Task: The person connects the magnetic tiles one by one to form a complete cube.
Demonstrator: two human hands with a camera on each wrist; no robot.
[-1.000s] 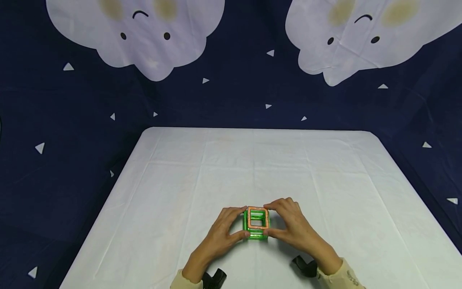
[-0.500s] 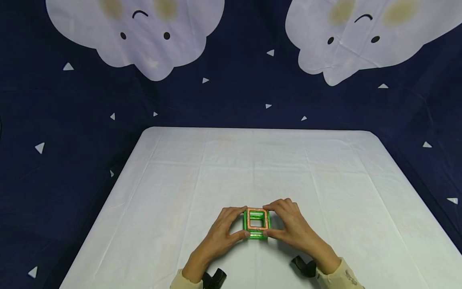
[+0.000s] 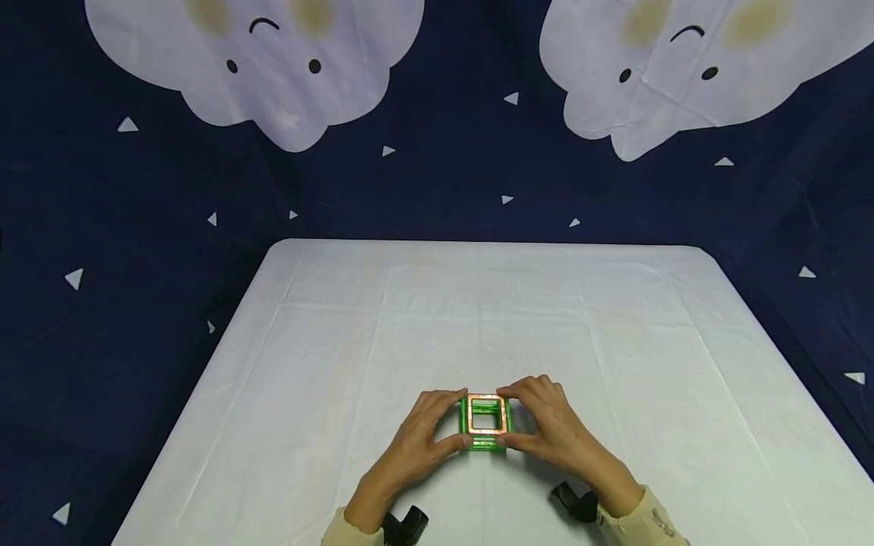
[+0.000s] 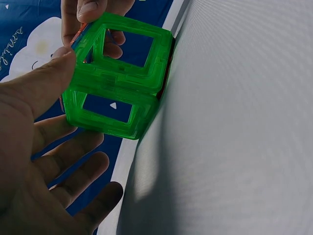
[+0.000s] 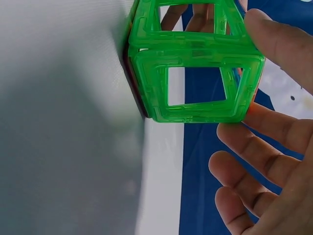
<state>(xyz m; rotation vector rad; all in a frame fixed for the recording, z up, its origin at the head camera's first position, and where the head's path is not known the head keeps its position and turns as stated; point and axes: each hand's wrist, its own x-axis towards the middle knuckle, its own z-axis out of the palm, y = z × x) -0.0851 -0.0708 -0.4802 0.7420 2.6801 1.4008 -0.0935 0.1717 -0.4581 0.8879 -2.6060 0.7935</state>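
Observation:
A cube of magnetic tiles stands on the white table, with green see-through square tiles (image 4: 117,81) as its sides. An orange square tile (image 3: 485,396) lies across its top, and a dark red edge shows at its base in both wrist views. My left hand (image 3: 414,441) pinches the cube's left side, thumb on the near top corner and forefinger on the far one. From the right, my right hand (image 3: 558,426) holds the matching corners the same way. In the right wrist view its other fingers (image 5: 234,171) spread beside the green tile (image 5: 198,51).
The white cloth-covered table (image 3: 437,311) has faint creases and rounded far corners. Behind it hangs a dark blue cloth (image 3: 437,189) with white clouds and small triangles. Black wrist mounts (image 3: 576,502) sit under both wrists, close over the table.
The orange tile has shifted slightly toward me and now lies squarer over the green sides. Both hands keep their places at the corners, the right forefinger moving a touch.

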